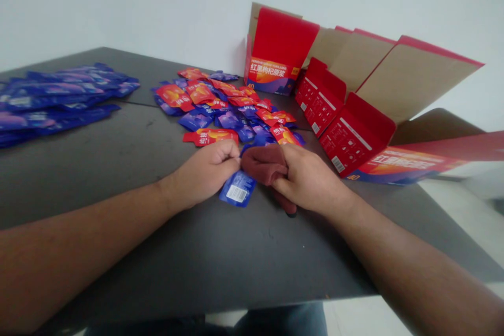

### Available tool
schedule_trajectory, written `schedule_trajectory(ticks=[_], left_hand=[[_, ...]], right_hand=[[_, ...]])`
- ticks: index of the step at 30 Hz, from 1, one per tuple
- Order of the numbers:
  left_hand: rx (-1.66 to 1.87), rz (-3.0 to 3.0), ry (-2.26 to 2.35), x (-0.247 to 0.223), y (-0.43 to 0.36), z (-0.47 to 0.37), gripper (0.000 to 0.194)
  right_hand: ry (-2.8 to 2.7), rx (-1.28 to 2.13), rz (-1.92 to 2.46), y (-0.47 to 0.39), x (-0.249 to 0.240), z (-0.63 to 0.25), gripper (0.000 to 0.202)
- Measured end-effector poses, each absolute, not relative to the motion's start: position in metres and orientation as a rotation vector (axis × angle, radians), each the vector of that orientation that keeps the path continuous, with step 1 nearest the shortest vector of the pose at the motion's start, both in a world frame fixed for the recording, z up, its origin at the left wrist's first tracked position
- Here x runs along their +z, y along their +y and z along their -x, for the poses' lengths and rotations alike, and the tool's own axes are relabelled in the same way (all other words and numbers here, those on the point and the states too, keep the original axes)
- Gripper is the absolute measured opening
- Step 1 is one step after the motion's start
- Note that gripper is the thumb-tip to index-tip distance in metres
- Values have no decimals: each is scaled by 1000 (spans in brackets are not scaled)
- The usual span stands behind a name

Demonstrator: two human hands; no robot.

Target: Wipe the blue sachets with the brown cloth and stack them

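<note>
Near the middle of the dark table, my left hand [202, 176] is closed on the top of a blue sachet [238, 189], whose white barcode label faces me. My right hand [307, 178] grips a brown cloth [264, 164], which is folded over against the sachet's upper end, beside my left fingertips. Part of the cloth hangs below my right fingers. Just beyond both hands lies a loose pile of small red sachets [173, 96] and blue sachets [196, 119].
Long blue-purple packets [59, 89] are stacked at the left on the dark table [129, 168]. Open red cartons stand at the back right: one upright [271, 76], others in a row [354, 134]. A white wall [157, 5] rises behind.
</note>
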State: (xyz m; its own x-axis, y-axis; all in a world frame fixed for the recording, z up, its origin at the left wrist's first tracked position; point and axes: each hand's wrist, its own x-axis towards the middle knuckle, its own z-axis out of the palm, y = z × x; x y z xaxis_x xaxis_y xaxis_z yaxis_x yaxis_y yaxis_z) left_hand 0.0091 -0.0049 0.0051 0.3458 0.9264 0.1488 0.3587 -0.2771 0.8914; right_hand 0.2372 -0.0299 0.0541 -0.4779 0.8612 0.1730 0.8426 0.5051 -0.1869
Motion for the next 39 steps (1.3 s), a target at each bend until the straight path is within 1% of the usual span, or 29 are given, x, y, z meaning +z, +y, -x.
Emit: schedule_trajectory(ticks=[3,8,12,14,20,25,31,36,39], left_hand=[[949,-1730,1128,3,-4,-11,13],[990,-1693,1139,5,-5,-13,14],[1018,-1761,1188,8,-5,-12,18],[1025,-1782,1198,9,-5,-12,18],[1007,-1680,1179,6,-6,-14,15],[1021,-1704,1184,7,-6,-13,18],[1070,-1597,1137,0,-4,-14,15],[1056,-1611,1153,2,-5,-13,17],[1056,-1623,1162,2,-4,-13,17]], right_hand=[[-2601,74,1349,-33,51,-237,19],[-2550,-44,1422,-37,52,-234,20],[-2736,14,1272,-50,51,-224,13],[-2774,15,1219,-53,51,-222,14],[-2592,-109,1405,-46,51,-228,17],[-2795,20,1176,-52,50,-223,17],[-2592,-86,1420,-42,51,-231,18],[-2795,61,1166,-48,51,-226,20],[-2736,29,1272,-45,50,-228,19]])
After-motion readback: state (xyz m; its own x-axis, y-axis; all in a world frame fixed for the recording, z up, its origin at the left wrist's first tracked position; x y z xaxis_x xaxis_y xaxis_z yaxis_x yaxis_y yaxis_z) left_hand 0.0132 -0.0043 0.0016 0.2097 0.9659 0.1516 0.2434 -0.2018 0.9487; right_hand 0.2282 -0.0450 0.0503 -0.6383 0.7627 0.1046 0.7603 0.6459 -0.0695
